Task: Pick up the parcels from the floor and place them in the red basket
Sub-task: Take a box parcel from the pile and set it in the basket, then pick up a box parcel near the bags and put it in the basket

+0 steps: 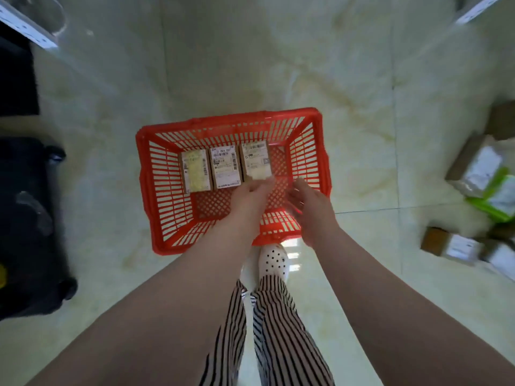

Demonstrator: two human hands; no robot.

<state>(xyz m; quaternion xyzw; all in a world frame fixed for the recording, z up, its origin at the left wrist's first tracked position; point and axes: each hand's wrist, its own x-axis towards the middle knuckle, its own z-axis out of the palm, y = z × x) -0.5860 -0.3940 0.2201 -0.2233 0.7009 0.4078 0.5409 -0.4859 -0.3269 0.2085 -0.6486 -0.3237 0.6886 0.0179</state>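
Three parcels (225, 168) lie side by side in the red basket (278, 114). My left hand (252, 195) touches the rightmost one; I cannot tell if it pinches. My right hand (309, 207) hovers relaxed, empty. More parcels (479, 168) lie far right on the floor (362, 79).

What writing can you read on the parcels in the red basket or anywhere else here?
None reads with certainty.
Middle brown cardboard parcel in the red plastic basket: large characters top its white label, too blurred to read.
Left parcel and right parcel: barcodes, print blurred.
Parcels on the floor: labels blurred.
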